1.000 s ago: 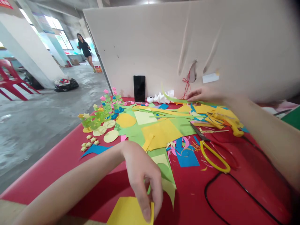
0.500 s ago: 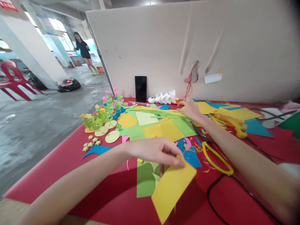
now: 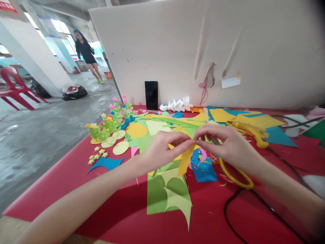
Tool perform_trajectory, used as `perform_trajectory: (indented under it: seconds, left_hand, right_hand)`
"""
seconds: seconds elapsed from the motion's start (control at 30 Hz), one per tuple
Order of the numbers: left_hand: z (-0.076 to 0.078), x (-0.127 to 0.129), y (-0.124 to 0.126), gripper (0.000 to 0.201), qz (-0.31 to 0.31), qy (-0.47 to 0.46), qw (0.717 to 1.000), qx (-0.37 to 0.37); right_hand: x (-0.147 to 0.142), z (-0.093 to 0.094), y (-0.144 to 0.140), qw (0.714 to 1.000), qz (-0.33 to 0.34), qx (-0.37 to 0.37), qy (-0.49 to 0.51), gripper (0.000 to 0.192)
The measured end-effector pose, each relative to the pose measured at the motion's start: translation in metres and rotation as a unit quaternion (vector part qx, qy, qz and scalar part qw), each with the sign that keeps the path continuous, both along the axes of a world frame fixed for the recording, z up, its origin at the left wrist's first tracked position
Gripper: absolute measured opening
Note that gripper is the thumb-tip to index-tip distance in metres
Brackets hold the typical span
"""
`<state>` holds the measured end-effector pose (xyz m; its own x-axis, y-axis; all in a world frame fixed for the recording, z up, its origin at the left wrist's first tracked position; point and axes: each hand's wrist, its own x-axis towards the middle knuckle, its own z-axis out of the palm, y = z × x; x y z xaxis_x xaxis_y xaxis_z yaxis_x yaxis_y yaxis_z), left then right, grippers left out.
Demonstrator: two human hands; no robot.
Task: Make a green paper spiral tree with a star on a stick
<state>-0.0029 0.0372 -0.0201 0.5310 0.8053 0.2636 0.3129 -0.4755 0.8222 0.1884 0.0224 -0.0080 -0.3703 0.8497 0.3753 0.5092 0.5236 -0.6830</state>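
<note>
Above the paper pile my two hands meet at the fingertips. My left hand (image 3: 166,145) is closed, pinching a piece of yellow paper (image 3: 186,161) that hangs down nearly edge-on. At the paper's top corner, the closed thumb and fingers of my right hand (image 3: 228,144) press in against it. Partly behind my right hand lie scissors with yellow handles (image 3: 237,178). Below the hands is a green sheet (image 3: 156,193) with a pale yellow offcut (image 3: 179,198) on it.
Folded-paper plants (image 3: 101,130), pale discs (image 3: 121,147) and small paper stars (image 3: 95,157) stand at the left. A black phone (image 3: 151,95) leans on the back board. A yellow glue gun (image 3: 259,137) with a black cable lies at the right. Farther off, a person (image 3: 86,52) walks.
My left hand has lifted the yellow paper up and away from me, turning it edge-on. My right hand has come back from the far paper pile to meet it.
</note>
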Motion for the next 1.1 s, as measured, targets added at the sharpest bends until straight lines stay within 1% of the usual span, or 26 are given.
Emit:
perform_trajectory:
  seconds: [0.07, 0.1, 0.17, 0.23, 0.33, 0.43, 0.57, 0.67, 0.77, 0.87, 0.93, 0.97, 1.03, 1.1]
  left_hand:
    - [0.002, -0.001, -0.003, 0.030, -0.015, -0.041, 0.998, 0.045]
    - [0.003, -0.001, -0.004, 0.031, -0.032, -0.061, 0.997, 0.040]
    - [0.004, -0.001, -0.005, 0.031, -0.073, -0.088, 0.993, -0.013]
    - [0.004, -0.001, -0.006, 0.030, -0.099, -0.104, 0.988, -0.063]
    - [0.002, 0.000, -0.008, 0.031, -0.095, -0.132, 0.981, -0.107]
    - [0.001, 0.001, -0.010, 0.031, -0.089, -0.147, 0.977, -0.123]
    - [0.002, 0.002, -0.015, 0.022, -0.081, -0.156, 0.980, -0.095]
    - [0.005, 0.004, -0.022, 0.014, -0.052, -0.164, 0.981, -0.088]
    - [0.008, 0.007, -0.028, 0.013, -0.011, -0.191, 0.978, -0.087]
    - [0.009, 0.010, -0.032, 0.013, 0.003, -0.213, 0.973, -0.089]
    - [0.009, 0.011, -0.034, 0.012, 0.010, -0.213, 0.974, -0.069]
    - [0.009, 0.011, -0.035, 0.011, 0.015, -0.210, 0.977, -0.045]
    - [0.009, 0.010, -0.036, 0.010, 0.019, -0.184, 0.982, 0.028]
    - [0.009, 0.009, -0.038, 0.009, 0.021, -0.142, 0.982, 0.123]
  right_hand:
    - [0.002, 0.002, -0.005, 0.999, 0.000, 0.046, 0.017, 0.004]
    - [0.003, 0.003, -0.007, 0.997, 0.004, 0.068, 0.025, 0.004]
    - [0.004, 0.004, -0.010, 0.993, 0.014, 0.111, 0.040, 0.004]
    - [0.003, 0.002, -0.012, 0.989, 0.020, 0.139, 0.053, 0.005]
    - [0.000, -0.001, -0.014, 0.983, 0.008, 0.172, 0.065, 0.006]
    - [-0.003, -0.003, -0.018, 0.978, -0.008, 0.196, 0.063, 0.007]
    - [-0.006, 0.000, -0.026, 0.981, -0.035, 0.183, 0.060, 0.006]
    - [-0.007, 0.003, -0.032, 0.983, -0.055, 0.160, 0.069, 0.007]
    - [-0.009, 0.005, -0.036, 0.983, -0.064, 0.151, 0.077, 0.007]
    - [-0.010, 0.005, -0.039, 0.984, -0.071, 0.138, 0.085, 0.006]
    - [-0.011, 0.004, -0.040, 0.984, -0.082, 0.131, 0.093, 0.006]
    - [-0.011, 0.003, -0.040, 0.984, -0.085, 0.128, 0.094, 0.006]
    - [-0.011, 0.003, -0.042, 0.985, -0.083, 0.124, 0.089, 0.005]
    - [-0.010, 0.002, -0.043, 0.986, -0.070, 0.127, 0.078, 0.004]
